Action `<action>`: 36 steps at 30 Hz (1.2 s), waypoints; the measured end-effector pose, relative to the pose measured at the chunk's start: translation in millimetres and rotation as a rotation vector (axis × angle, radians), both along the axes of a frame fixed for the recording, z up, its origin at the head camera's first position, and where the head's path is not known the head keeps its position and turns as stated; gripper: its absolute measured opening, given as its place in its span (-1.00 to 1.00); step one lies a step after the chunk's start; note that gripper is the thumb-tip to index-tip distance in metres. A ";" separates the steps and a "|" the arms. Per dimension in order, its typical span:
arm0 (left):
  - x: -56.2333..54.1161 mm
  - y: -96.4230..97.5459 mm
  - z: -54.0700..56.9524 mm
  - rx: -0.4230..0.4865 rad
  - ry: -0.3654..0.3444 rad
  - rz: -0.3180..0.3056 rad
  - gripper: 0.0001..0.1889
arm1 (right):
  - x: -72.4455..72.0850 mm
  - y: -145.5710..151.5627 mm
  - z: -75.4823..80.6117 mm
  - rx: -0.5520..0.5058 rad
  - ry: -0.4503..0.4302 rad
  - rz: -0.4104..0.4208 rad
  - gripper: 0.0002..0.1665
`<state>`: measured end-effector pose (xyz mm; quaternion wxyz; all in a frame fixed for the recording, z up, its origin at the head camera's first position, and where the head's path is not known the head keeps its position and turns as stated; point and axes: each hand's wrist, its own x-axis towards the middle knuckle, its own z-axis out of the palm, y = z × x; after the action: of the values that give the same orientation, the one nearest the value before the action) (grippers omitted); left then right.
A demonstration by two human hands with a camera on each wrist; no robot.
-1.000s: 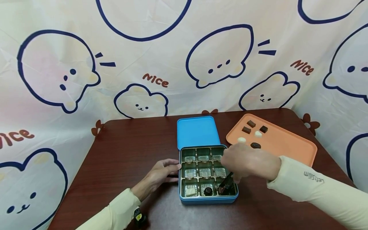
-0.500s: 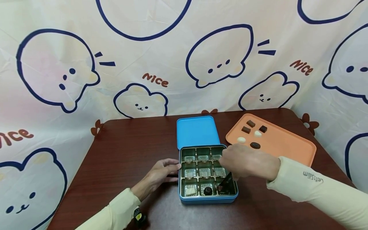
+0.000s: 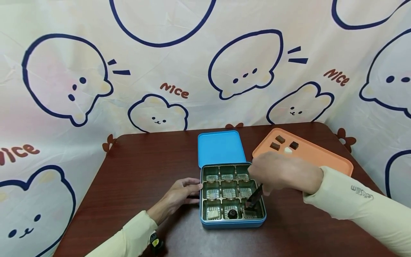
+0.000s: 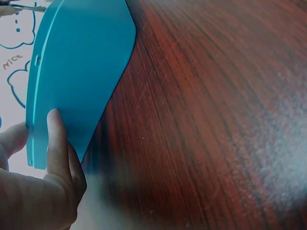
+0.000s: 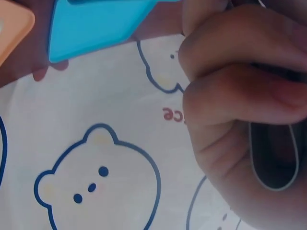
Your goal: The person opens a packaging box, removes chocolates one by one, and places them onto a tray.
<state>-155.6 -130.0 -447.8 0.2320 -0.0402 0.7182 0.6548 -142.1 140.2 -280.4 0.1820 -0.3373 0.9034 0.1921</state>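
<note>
Dark tongs (image 3: 255, 195) are clamped in the right hand (image 3: 282, 173), fingers curled; the tips are angled down at the near right compartment (image 3: 255, 215) of the blue box (image 3: 232, 225). The box's left side is touched by the left hand (image 3: 179, 194), fingers extended, thumb apart. Dark piece (image 3: 232, 214) and white piece (image 3: 213, 214) are seen in the same row.

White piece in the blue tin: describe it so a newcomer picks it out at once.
On the dark brown table, find the open blue tin that the left hand touches. In its shiny nine-compartment insert, go to the row nearest the wearer, leftmost compartment. The white piece there is squarish and pale, unlike the dark round piece just to its right.
</note>
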 end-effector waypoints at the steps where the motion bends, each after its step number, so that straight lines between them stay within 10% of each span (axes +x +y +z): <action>1: 0.0 0.1 -0.1 0.001 0.001 0.000 -0.48 | -0.4 0.7 2.9 -0.010 -0.009 -0.015 -0.62; 17: -0.1 -0.3 0.5 0.011 -0.009 0.003 -0.47 | -31.8 41.5 45.6 -0.222 -0.165 -0.193 -0.63; 36: -0.9 -1.1 0.5 0.016 -0.013 -0.007 -0.45 | -95.8 138.4 25.0 -0.152 -0.229 -0.485 -0.70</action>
<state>-156.5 -131.1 -447.3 0.2393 -0.0403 0.7114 0.6595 -237.8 278.7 -255.4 0.2978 -0.1436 0.9431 0.0350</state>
